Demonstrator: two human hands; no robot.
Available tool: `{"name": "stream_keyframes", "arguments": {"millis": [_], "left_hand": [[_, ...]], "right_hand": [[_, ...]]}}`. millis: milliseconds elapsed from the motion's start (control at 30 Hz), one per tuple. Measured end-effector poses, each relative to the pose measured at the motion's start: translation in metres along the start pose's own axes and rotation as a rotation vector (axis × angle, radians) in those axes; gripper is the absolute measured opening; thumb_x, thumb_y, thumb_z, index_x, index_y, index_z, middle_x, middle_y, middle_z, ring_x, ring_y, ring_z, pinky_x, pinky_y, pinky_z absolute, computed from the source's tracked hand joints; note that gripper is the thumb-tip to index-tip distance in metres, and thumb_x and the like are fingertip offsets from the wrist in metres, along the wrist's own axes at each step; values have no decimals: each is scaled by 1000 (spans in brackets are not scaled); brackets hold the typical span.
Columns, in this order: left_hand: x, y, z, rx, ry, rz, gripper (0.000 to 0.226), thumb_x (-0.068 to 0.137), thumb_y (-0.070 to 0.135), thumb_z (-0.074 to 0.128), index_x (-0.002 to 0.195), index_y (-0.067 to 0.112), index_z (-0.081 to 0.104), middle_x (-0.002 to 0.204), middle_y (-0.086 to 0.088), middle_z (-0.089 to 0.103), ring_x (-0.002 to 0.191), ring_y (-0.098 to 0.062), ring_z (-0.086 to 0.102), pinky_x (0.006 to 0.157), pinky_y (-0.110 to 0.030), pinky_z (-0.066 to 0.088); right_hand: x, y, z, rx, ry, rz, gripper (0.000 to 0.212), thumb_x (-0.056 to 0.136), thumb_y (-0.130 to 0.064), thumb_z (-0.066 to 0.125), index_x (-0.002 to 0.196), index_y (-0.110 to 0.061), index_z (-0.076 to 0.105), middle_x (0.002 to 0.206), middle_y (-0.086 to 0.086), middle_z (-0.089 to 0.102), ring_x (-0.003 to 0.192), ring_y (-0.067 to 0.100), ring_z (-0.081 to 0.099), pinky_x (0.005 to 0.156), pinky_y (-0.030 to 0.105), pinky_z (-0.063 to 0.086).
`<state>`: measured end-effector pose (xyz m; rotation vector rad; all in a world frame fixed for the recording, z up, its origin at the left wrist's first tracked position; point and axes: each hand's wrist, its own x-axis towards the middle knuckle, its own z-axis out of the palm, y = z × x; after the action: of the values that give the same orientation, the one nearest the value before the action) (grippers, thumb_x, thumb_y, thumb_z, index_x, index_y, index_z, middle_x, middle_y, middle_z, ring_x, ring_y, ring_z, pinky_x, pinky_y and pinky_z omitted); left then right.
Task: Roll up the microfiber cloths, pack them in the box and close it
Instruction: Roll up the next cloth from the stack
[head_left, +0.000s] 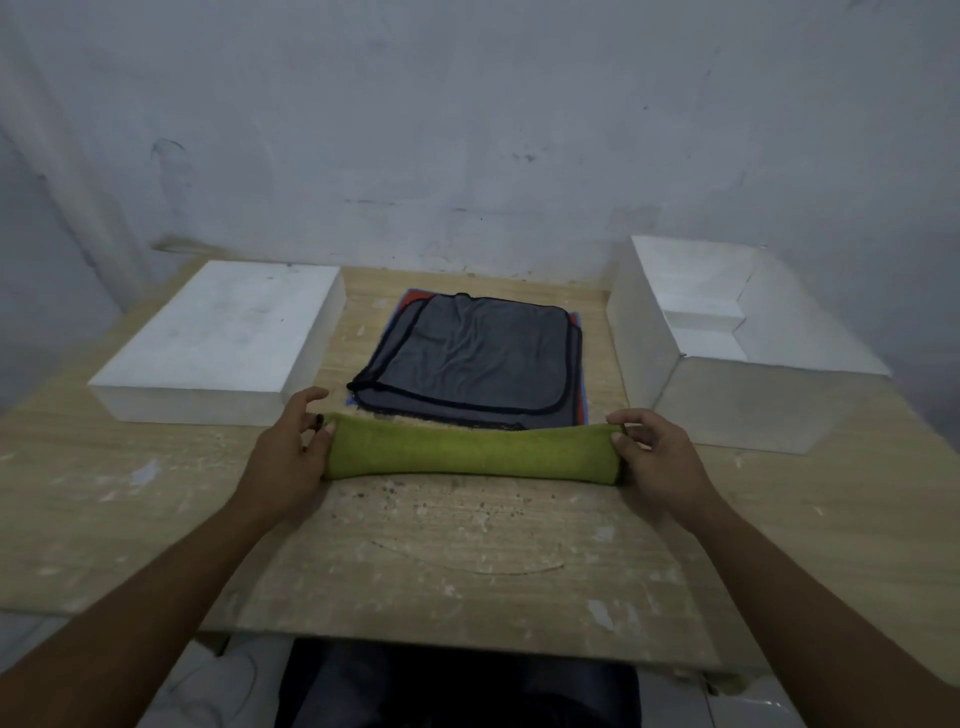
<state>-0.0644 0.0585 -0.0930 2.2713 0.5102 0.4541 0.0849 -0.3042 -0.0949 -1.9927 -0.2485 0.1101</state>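
No brand, label or readable writing shows on anything in view. Taking the green rolled cloth (470, 451) as the landmark: far to its left and a little behind it, a white lid (218, 338) lies flat on the desk (467, 551), its closed face up. At the roll's left end the left hand (291, 447) grips the cloth, thumb on top and fingers curled around the end. The roll itself lies crosswise on the desk in front of the person, sagging slightly in the middle. Directly behind it, touching or nearly touching its far side, a stack of flat cloths (467, 358) lies spread out; the top one is grey with black edging, and red and blue edges peek from beneath. At the roll's right end the right hand (654, 449) pinches the cloth in the same way. Behind and to the right stands the open white box (727, 338), its inside bare.
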Motion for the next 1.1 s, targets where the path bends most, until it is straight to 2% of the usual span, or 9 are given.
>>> {"name": "stream_keyframes", "arguments": {"millis": [167, 233, 333, 500, 567, 667, 833, 967, 1100], "left_hand": [[2, -3, 5, 47, 53, -48, 37, 93, 18, 58, 129, 9, 50, 114, -16, 64, 82, -19, 55, 57, -20, 39], [5, -1, 6, 96, 36, -75, 39, 90, 19, 62, 126, 9, 52, 117, -16, 61, 82, -20, 56, 63, -27, 43], [6, 13, 12, 145, 19, -15, 36, 86, 18, 66, 121, 7, 58, 122, -15, 54, 94, -24, 58, 79, -30, 44], [-3, 57, 36, 79, -120, 161, 19, 87, 21, 65, 106, 17, 66, 108, -1, 59, 98, -15, 57, 78, -24, 40], [-5, 73, 49, 48, -172, 228, 18, 88, 22, 65, 105, 17, 67, 105, 2, 62, 97, -12, 57, 81, -25, 44], [-8, 91, 70, 29, -259, 305, 21, 89, 23, 64, 108, 16, 67, 106, 3, 64, 96, -9, 58, 84, -22, 46], [-16, 103, 97, 40, -389, 333, 25, 90, 26, 61, 112, 14, 67, 110, 0, 65, 98, -10, 58, 83, -17, 43], [-20, 103, 105, 53, -413, 332, 24, 91, 25, 58, 112, 15, 67, 111, -1, 65, 99, -11, 58, 83, -18, 43], [-20, 108, 109, 92, -427, 366, 34, 91, 32, 59, 120, 16, 64, 115, 0, 64, 102, -13, 58, 90, -27, 48]], "right_hand": [[-2, 1, 2, -164, 31, 2, 23, 87, -10, 65, 89, -33, 64, 89, 4, 68, 86, 23, 66, 67, 27, 48], [-1, 0, 5, -244, 32, 27, 19, 85, -15, 68, 101, -25, 63, 93, 3, 66, 90, 25, 66, 67, 24, 44], [-2, -7, 11, -382, 32, 39, 38, 87, -27, 66, 121, -12, 57, 113, 9, 63, 105, 26, 61, 78, 24, 41], [-1, -10, 10, -569, -174, 109, 71, 75, -60, 64, 134, -23, 49, 127, 12, 57, 116, 31, 54, 98, 43, 48], [2, -9, 9, -646, -238, 105, 76, 69, -67, 58, 132, -24, 52, 124, 11, 59, 113, 30, 54, 98, 43, 46], [2, -17, 6, -634, -270, 145, 55, 77, -53, 68, 119, -18, 58, 111, 6, 62, 104, 26, 58, 86, 33, 46], [1, -23, 7, -409, -291, 220, 25, 74, -31, 78, 80, -15, 61, 83, 8, 65, 79, 24, 65, 68, 38, 54], [1, -24, 4, -233, -247, 233, 25, 72, -21, 81, 81, -14, 58, 81, 7, 65, 69, 18, 60, 58, 29, 48], [1, -26, -2, 71, -237, 321, 33, 72, -12, 82, 95, -8, 59, 95, 18, 68, 75, 26, 68, 58, 32, 57]]}}
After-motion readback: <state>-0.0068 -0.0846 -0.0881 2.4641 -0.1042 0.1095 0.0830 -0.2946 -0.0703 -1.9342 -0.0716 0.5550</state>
